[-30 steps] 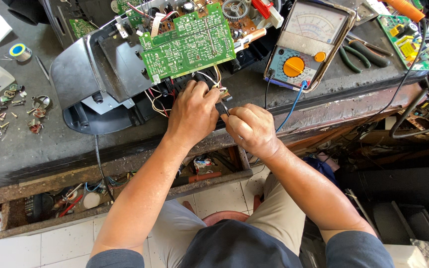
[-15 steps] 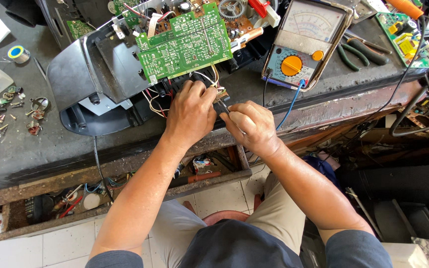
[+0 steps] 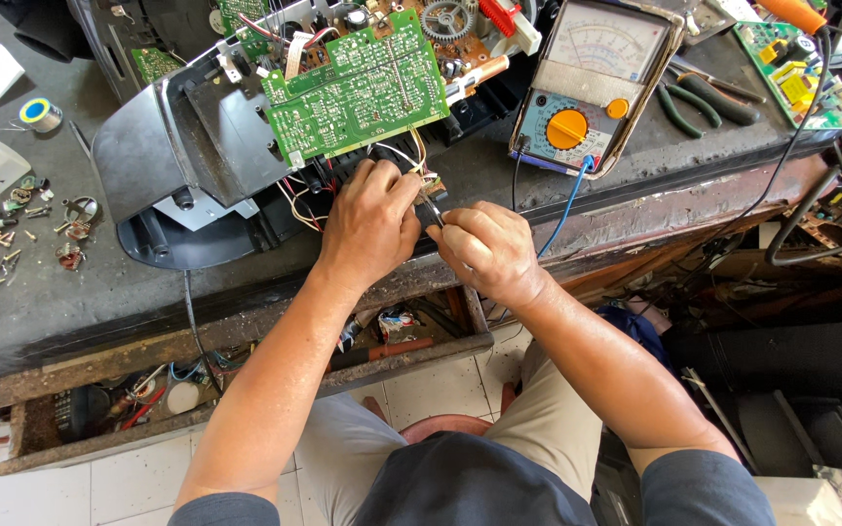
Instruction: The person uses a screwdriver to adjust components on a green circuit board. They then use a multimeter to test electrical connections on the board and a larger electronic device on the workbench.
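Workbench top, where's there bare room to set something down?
Bare bench lies between the loose screws and the front edge, and below the analog multimeter. Around the green circuit board and both hands it is crowded.

Green circuit board (image 3: 358, 93) with pale printed markings, upper centre. Dark grey plastic casing (image 3: 163, 166) under it, red, yellow and white wires (image 3: 299, 200) at its lower edge. Meter (image 3: 592, 83) upper right: blue body, orange dial, white scale face, blue lead (image 3: 565, 209). Green-handled pliers (image 3: 699, 97) right of it. Dark grey benchtop (image 3: 60, 302). Yellow-and-blue solder roll (image 3: 39, 114) upper left. Beige trousers (image 3: 557, 443), bottom centre.
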